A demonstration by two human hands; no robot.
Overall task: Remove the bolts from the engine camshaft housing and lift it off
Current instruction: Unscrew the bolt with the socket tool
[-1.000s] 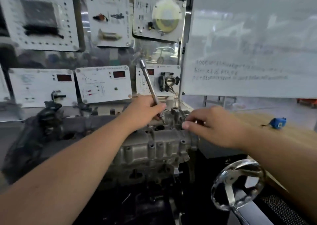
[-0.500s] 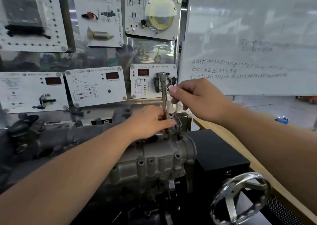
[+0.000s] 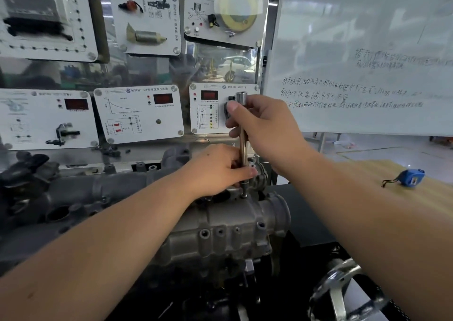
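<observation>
The grey cast camshaft housing [image 3: 228, 225] lies across the middle of the view on the engine stand. A slim steel socket wrench [image 3: 243, 146] stands upright on a bolt [image 3: 244, 196] at the housing's top right end. My left hand [image 3: 215, 171] grips the lower part of the wrench shaft just above the bolt. My right hand [image 3: 264, 127] grips the upper part of the shaft, thumb near the socket head at the top. The bolt head is mostly hidden under the wrench tip.
White training panels [image 3: 138, 114] with red displays line the wall behind the engine. A whiteboard [image 3: 362, 58] stands at the right. A blue tape measure [image 3: 411, 177] lies on the wooden table [image 3: 367, 171]. A chrome handwheel [image 3: 340, 291] sits at bottom right.
The wrench went from tilted to upright on the bolt. My right hand rose from the housing's end and took hold of the wrench's upper shaft. My left hand stayed low on the shaft.
</observation>
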